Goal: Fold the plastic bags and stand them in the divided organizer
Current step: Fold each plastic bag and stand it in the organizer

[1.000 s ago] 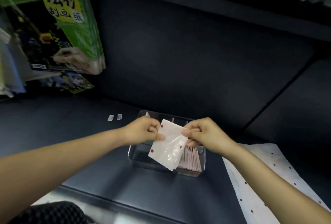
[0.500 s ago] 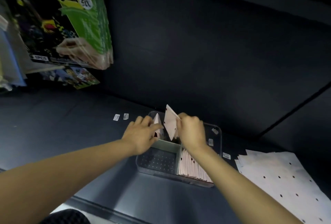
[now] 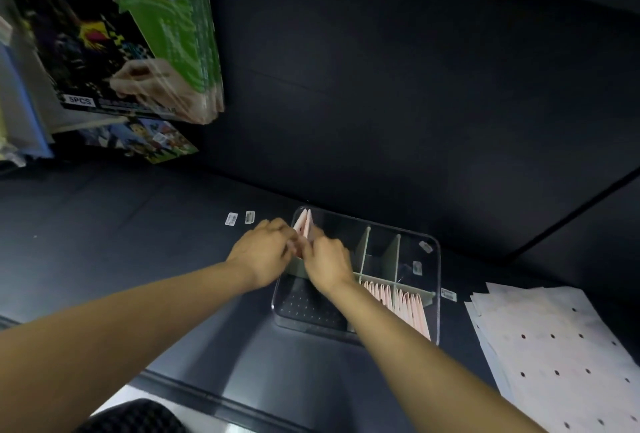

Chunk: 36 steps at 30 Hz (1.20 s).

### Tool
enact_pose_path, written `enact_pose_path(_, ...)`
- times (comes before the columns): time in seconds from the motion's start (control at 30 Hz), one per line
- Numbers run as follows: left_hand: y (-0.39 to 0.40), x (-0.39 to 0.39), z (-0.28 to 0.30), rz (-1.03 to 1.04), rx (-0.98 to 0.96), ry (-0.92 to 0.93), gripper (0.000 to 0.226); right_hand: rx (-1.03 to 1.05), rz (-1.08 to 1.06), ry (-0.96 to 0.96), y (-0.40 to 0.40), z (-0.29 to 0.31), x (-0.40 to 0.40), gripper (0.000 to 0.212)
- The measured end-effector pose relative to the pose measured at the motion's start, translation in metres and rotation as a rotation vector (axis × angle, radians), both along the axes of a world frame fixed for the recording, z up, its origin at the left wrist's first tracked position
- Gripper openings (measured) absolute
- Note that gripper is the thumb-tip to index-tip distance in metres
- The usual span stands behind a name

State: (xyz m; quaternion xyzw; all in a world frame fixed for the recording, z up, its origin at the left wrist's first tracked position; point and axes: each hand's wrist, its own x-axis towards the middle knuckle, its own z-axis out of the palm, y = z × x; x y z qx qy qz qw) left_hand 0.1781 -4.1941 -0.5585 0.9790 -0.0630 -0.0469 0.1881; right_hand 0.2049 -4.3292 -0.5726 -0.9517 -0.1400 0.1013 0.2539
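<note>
Folded bags (image 3: 304, 227) stand upright in the far left compartment of the organizer (image 3: 437, 280), pale pink and leaning together at their tops, close against the far left corner of the clear wall. Both hands meet right at them: the left hand (image 3: 264, 253) comes in from the left with its fingers curled toward the bags, and the right hand (image 3: 327, 261) lies just beside it, knuckles up, fingers bent down at the bags' near edge. Motion blur hides the fingertips, so I cannot tell whether either hand pinches a bag or only presses against it. The organizer sits on the dark worktop (image 3: 145, 235), a clear tray split by pale green dividers (image 3: 364, 248). Its near right compartment holds a row of folded bags (image 3: 398, 301) standing on edge, while the near left compartment shows a dotted floor. To the right of the organizer, apart from it, lies a stack of flat bags (image 3: 554, 356), white with dark dots. Small white labels (image 3: 231, 218) lie on the worktop just left of the organizer, and another (image 3: 448, 294) sits by its right wall. At the upper left hang green packets (image 3: 149, 30) of craft paper.
</note>
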Motion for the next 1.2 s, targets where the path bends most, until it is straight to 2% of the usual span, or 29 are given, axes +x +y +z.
enact_pose_path(0.07, 0.001, -0.002, 0.001, 0.01, -0.074, 0.005, 0.03, -0.004, 0.051, 0.055, 0.001, -0.001, -0.003, 0.035)
enact_pose_path(0.13, 0.002, -0.004, 0.0, -0.023, -0.073, -0.022, 0.032, -0.092, 0.13, 0.077, -0.001, -0.004, -0.007, 0.042)
enact_pose_path(0.27, 0.004, -0.006, -0.004, -0.15, 0.219, -0.063, 0.039, -0.177, 0.246, 0.034, -0.011, -0.007, -0.017, 0.043)
enact_pose_path(0.37, 0.006, -0.007, -0.002, -0.169, 0.328, -0.019, 0.042, -0.134, 0.257, -0.013, -0.031, -0.004, -0.025, 0.046)
enact_pose_path(0.5, 0.0, -0.015, 0.007, -0.182, 0.358, 0.003, 0.048, 0.057, 0.176, -0.076, -0.101, 0.005, -0.048, 0.043)
enact_pose_path(0.57, -0.013, -0.018, 0.013, -0.236, 0.352, -0.025, 0.045, 0.07, 0.118, -0.099, -0.155, 0.008, -0.063, 0.039)
enact_pose_path(0.7, -0.062, -0.033, 0.021, -0.385, 0.222, -0.149, 0.035, -0.07, -0.111, -0.089, -0.285, 0.001, -0.101, 0.039)
enact_pose_path(0.87, -0.15, -0.074, -0.005, -0.54, 0.129, -0.027, 0.032, -0.336, -0.31, 0.191, -0.406, -0.028, -0.169, 0.066)
enact_pose_path(0.93, -0.184, -0.096, -0.024, -0.547, 0.117, 0.047, 0.032, -0.356, -0.319, 0.26, -0.426, -0.042, -0.195, 0.075)
enact_pose_path(1.03, -0.225, -0.134, -0.05, -0.562, 0.135, 0.169, 0.04, -0.348, -0.311, 0.25, -0.435, -0.06, -0.218, 0.076)
enact_pose_path(1.2, -0.238, -0.175, -0.073, -0.53, 0.158, 0.171, 0.058, -0.193, -0.361, 0.074, -0.431, -0.063, -0.221, 0.05)
